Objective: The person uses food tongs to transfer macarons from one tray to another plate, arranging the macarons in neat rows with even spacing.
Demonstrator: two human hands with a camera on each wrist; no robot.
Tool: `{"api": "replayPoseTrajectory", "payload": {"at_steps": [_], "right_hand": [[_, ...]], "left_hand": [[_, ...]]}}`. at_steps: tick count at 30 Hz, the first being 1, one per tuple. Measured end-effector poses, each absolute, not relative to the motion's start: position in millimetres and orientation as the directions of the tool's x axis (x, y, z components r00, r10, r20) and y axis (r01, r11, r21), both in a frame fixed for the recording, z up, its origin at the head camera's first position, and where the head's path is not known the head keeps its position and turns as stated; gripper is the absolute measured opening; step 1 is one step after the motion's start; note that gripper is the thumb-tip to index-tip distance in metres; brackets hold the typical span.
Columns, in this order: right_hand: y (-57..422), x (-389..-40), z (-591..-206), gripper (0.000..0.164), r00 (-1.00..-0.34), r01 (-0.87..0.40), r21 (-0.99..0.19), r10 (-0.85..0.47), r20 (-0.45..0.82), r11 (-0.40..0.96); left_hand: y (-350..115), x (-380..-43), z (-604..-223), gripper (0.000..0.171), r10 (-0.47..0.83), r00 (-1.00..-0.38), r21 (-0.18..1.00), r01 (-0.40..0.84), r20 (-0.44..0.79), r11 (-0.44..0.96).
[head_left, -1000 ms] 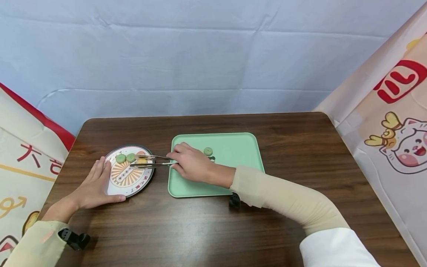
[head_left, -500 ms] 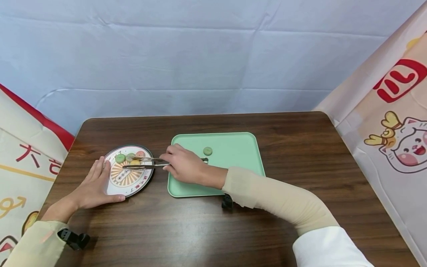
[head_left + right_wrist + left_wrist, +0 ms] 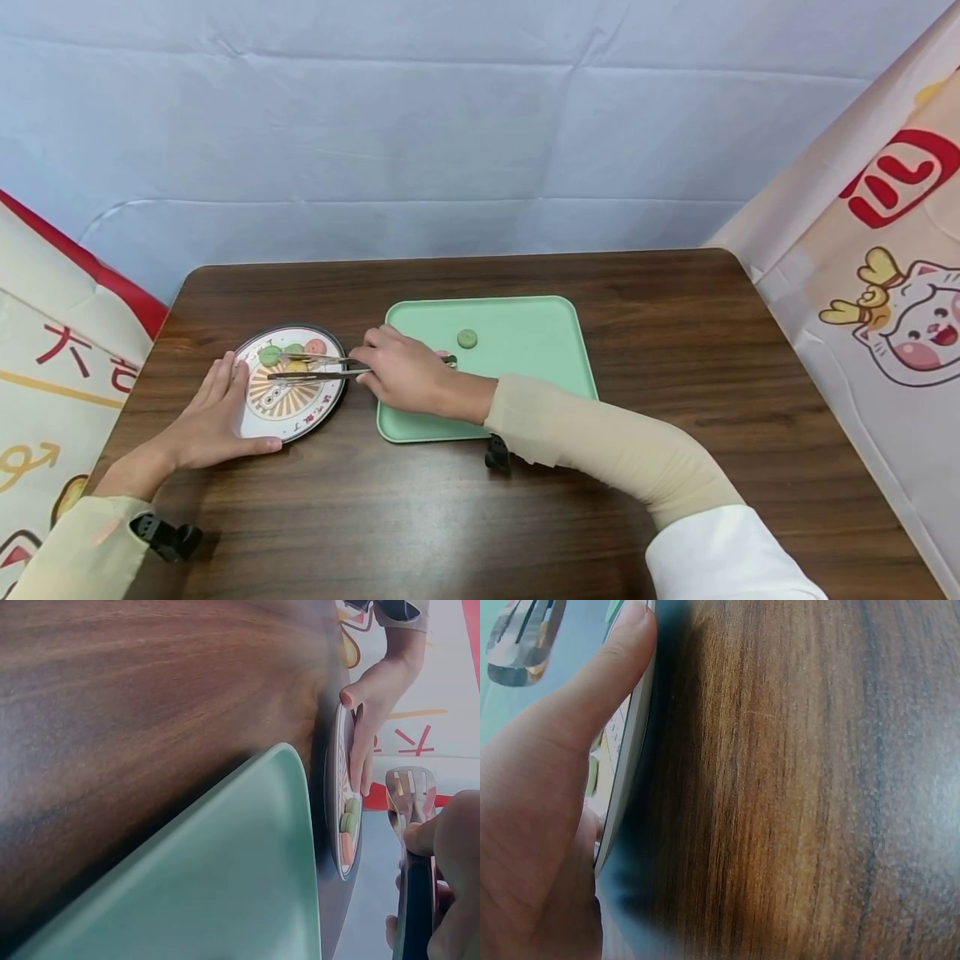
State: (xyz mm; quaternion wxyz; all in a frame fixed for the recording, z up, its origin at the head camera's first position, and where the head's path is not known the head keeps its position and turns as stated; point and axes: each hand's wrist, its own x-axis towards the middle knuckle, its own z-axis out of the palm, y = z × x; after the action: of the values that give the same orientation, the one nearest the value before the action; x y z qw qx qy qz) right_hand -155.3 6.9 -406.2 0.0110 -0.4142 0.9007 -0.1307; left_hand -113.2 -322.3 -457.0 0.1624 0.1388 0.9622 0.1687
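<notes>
My left hand (image 3: 206,417) rests on the left side of a round white plate (image 3: 303,417), fingers straight, thumb along the front rim. My right hand (image 3: 408,371) grips metal tongs (image 3: 315,375) that reach left over the plate. A yellow round piece (image 3: 297,366) shows between the tong arms; the frames do not tell whether they pinch it. Two green macaron-like pieces (image 3: 269,356) and a pink one (image 3: 316,346) lie at the plate's back. In the right wrist view the slotted tong heads (image 3: 411,791) appear beyond my fingers.
A light green tray (image 3: 525,321) lies right of the plate, partly under my right hand. One green round piece (image 3: 467,338) sits on it. The dark wooden table (image 3: 420,517) stretches around both, with pale cloth (image 3: 450,167) behind.
My right hand and the tongs have moved left, further over the plate. The yellow piece has shifted left with them. The left hand and plate stay put.
</notes>
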Motion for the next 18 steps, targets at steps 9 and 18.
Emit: {"api": "replayPoseTrajectory", "payload": {"at_steps": [9,18], "right_hand": [[-3.7,-156.6,-407.3,0.032,-0.665,-0.738,-0.205,-0.744,0.061,0.643],[-17.3,-156.6,-406.0,0.03,-0.668,-0.74,-0.159,-0.742,0.052,0.654]], "left_hand": [[-320.9,-113.0,-455.6,0.137,0.326,-0.907,0.373,0.214,-0.267,0.903],[-320.5,-113.0,-455.3,0.137,0.325,-0.908,0.367,0.218,-0.263,0.905]]}}
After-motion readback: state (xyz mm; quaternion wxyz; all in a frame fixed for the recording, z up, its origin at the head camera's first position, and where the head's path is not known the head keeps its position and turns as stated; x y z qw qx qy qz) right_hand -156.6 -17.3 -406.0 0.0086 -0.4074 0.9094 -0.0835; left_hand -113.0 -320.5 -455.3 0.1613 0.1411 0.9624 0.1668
